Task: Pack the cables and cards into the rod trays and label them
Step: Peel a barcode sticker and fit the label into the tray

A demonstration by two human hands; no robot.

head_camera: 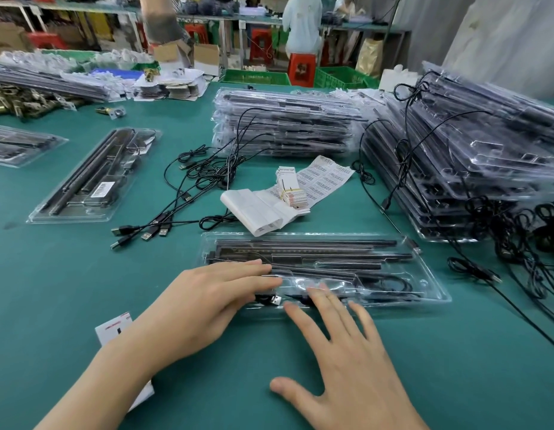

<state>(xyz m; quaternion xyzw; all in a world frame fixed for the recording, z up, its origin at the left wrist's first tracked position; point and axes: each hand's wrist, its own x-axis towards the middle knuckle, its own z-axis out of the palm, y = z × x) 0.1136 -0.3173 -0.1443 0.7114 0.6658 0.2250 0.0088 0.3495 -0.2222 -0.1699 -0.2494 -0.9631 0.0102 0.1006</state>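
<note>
Head view: left hand (207,293) flat, fingers together, on the tray (432,276); right hand (341,346), fingers spread, touches its near edge; the loose cable (275,300) plug may spring out if pressed.

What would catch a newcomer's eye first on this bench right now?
The left hand and right hand lie flat on the clear rod tray at the near middle of the green table. Tall stacks of filled trays rise along the far right, and loose USB cables sprawl left of the barcode label sheet at centre.
</note>
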